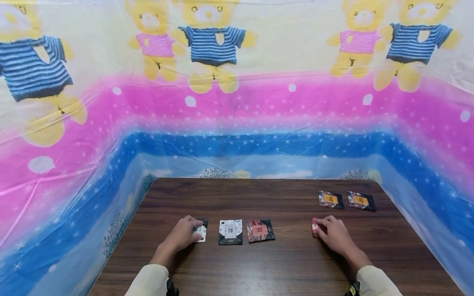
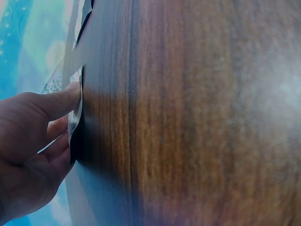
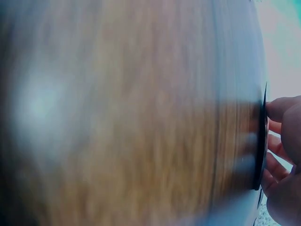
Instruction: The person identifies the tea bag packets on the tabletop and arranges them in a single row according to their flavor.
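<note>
At the table's left side my left hand (image 1: 182, 233) holds a white and black sachet (image 1: 202, 232) by its edges, partly covering it. In the left wrist view the thumb lies against the sachet (image 2: 75, 117), with the other fingers at its far edge. My right hand (image 1: 336, 235) grips a red sachet (image 1: 314, 227), mostly hidden under the fingers. Seen edge-on in the right wrist view, that sachet (image 3: 262, 146) is at the thumb and fingertips, close to the tabletop. Between the hands lie another white and black sachet (image 1: 230, 232) and a red and black sachet (image 1: 261, 230).
Two black sachets with orange labels, one (image 1: 331, 200) left of the other (image 1: 361, 201), lie near the back right of the brown wooden table (image 1: 281, 263). A printed curtain (image 1: 237, 111) with bears surrounds the table's back and sides.
</note>
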Demonstrator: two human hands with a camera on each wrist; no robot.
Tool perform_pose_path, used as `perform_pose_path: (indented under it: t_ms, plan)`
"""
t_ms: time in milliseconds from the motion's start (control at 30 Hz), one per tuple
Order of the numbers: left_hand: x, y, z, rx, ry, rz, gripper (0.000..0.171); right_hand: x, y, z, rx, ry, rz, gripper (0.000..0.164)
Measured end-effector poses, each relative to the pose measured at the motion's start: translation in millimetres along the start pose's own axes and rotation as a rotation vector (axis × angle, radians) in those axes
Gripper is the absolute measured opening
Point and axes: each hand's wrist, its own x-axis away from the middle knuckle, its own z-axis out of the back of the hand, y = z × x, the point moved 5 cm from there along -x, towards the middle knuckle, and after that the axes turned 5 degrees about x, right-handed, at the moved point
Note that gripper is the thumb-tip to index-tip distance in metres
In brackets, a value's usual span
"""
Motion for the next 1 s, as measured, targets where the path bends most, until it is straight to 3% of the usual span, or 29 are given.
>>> perform_pose_path:
  t_ms: [1000]
  plan:
    - [1.5,1.6,0.6,0.008,0.007,-0.01,0.039,-14,-58,-13,0.01,0.004,0.088,0.042]
